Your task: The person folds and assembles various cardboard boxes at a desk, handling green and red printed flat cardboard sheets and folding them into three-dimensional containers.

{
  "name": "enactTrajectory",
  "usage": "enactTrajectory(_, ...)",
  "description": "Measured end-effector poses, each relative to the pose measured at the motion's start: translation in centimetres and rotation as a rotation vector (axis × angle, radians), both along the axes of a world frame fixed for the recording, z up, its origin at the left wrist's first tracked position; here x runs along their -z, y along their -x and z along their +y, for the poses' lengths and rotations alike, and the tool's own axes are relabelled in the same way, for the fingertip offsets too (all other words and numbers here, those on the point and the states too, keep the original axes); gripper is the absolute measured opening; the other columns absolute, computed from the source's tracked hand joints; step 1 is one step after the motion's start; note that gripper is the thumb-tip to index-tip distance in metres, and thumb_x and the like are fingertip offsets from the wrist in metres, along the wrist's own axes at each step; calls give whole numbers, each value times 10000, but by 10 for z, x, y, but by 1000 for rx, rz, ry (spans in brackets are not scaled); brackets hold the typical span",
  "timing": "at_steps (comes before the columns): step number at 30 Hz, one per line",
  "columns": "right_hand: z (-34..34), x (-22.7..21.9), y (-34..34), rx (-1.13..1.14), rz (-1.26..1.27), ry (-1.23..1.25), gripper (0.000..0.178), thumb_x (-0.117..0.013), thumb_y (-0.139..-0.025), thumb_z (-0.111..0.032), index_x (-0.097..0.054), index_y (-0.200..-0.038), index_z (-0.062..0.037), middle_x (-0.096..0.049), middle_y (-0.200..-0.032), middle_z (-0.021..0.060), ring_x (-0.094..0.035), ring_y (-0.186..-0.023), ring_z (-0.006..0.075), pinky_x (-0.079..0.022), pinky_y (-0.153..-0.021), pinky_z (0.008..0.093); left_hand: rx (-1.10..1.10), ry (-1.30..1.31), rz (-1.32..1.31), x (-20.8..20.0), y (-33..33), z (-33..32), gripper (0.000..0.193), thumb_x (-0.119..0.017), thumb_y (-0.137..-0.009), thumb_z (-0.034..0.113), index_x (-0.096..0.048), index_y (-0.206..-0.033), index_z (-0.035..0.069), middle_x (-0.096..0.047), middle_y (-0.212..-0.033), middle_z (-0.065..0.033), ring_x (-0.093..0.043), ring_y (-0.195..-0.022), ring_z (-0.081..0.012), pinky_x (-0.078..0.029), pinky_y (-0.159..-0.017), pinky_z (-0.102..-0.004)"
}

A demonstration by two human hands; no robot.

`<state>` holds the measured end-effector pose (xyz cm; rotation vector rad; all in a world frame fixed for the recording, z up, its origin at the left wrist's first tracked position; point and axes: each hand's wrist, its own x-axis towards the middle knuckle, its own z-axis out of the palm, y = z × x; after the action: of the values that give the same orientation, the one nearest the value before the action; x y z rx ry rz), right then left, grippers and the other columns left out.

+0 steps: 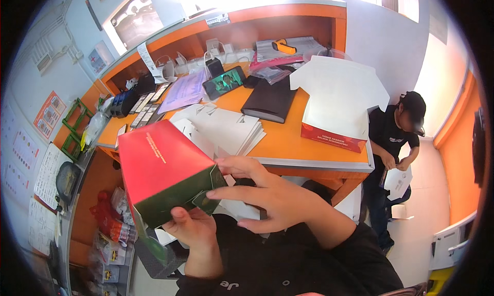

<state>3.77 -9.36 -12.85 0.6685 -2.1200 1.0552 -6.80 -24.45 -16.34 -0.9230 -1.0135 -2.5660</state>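
A red and green cardboard box (167, 154) is held up in front of me, tilted, its red face up and its dark green side toward me. My left hand (194, 231) grips it from below, thumb against the green side; the other fingers are mostly hidden. My right hand (270, 195) has its fingers stretched apart, the fingertips touching the box's right end beside a small loose flap. On the orange desk behind lies a stack of flat white cardboard sheets (226, 123).
An opened carton (337, 98), white inside with a red edge, stands at the desk's right. A black notebook (270, 100), a phone (225, 83) playing a video and a yellow-orange tool (284, 47) lie beyond. At right, another person (399, 141) handles a white sheet (398, 184).
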Motion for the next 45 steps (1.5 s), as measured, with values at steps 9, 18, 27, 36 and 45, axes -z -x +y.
enactTrajectory(9,1,-1,17,358,367,-293,475,-750,-735,-136,-649,-1192,-218,-480,-1278,41,-577,-990,229,-491,-861,363,147,67,92,-11,1,-6,384,-622,-903,109,-481,-1247,13,-597,-1177,-116,-613,-1042,-237,-530,-869,-349)
enactTrajectory(18,8,2,20,227,324,-224,536,-806,-629,-156,-686,-1148,-215,-523,-1241,54,-580,-1030,246,-502,-859,355,234,99,149,-18,3,-9,376,-590,-865,-33,-493,-1225,6,-597,-1168,-115,-609,-1032,-199,-514,-891,-312)
enactTrajectory(27,14,10,13,231,177,-212,550,-823,-594,-144,-697,-1126,-208,-534,-1200,62,-577,-1048,240,-497,-842,353,114,230,-3,-17,-2,-3,249,-636,-866,-17,-584,-1110,-17,-657,-1003,-115,-642,-801,-176,-564,-617,-301)
enactTrajectory(36,6,30,16,280,456,-95,516,-833,-582,-182,-689,-1077,-190,-568,-1064,3,-578,-899,217,-482,-750,338,94,312,58,-7,-16,-10,275,-642,-876,24,-564,-1134,-33,-639,-1064,-109,-626,-941,-180,-530,-764,-285)
enactTrajectory(45,4,38,9,438,533,-66,419,-834,-595,-137,-707,-995,-126,-559,-1035,25,-564,-885,236,-497,-755,342,110,309,32,-2,-32,3,296,-639,-860,-15,-570,-1146,-49,-633,-1113,-124,-607,-1003,-197,-470,-923,-346)
